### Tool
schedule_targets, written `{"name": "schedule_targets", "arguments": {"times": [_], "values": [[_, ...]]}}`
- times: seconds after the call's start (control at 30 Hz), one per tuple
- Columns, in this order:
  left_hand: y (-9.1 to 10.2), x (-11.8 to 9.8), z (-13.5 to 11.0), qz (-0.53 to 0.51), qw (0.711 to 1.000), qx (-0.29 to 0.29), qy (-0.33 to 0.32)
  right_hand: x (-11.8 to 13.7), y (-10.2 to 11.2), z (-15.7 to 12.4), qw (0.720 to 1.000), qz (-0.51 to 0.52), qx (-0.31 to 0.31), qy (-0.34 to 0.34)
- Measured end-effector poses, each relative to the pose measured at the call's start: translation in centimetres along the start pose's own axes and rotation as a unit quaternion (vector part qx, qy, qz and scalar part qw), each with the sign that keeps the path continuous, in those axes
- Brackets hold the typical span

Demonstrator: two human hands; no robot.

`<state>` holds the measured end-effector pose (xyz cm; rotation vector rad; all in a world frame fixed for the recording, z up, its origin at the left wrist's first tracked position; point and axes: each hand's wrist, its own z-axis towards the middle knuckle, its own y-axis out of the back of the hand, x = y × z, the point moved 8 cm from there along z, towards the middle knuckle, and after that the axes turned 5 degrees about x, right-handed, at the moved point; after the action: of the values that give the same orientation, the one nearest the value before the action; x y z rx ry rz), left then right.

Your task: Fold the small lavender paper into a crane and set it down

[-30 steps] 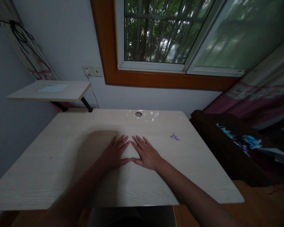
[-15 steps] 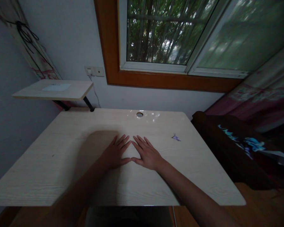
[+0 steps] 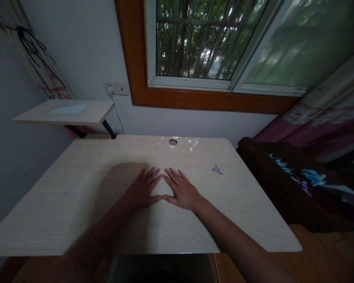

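Both of my palms lie flat on a pale wood-grain desk. My left hand has its fingers spread and holds nothing. Beside it, my right hand is spread the same way, also holding nothing. The thumb tips meet or nearly meet, as do the index fingertips, framing a small patch of desktop. Right of my right hand, a small purple butterfly-like mark or sticker shows on the desk; whether it is flat or raised I cannot tell.
A raised shelf on black posts holds a pale sheet at the back left. A round cable hole sits near the rear edge. Behind are a wall socket and a window. Dark furniture with a blue pattern stands at right.
The view has shifted very slightly, moving the scene a little left and up. My hands stay in the same pose on the desk.
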<state>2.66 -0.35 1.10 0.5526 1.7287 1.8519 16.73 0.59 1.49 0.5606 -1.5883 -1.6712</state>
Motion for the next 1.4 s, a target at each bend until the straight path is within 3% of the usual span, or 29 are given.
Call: {"name": "schedule_targets", "arguments": {"times": [0.83,1.4], "values": [[-0.16,0.07,0.14,-0.004,0.999,0.041,0.017,-0.01,-0.06,0.04,1.000,0.002,-0.004,-0.008],[-0.01,0.09,0.04,-0.006,1.000,0.017,0.015,-0.01,-0.03,0.02,1.000,0.004,0.001,-0.008]]}}
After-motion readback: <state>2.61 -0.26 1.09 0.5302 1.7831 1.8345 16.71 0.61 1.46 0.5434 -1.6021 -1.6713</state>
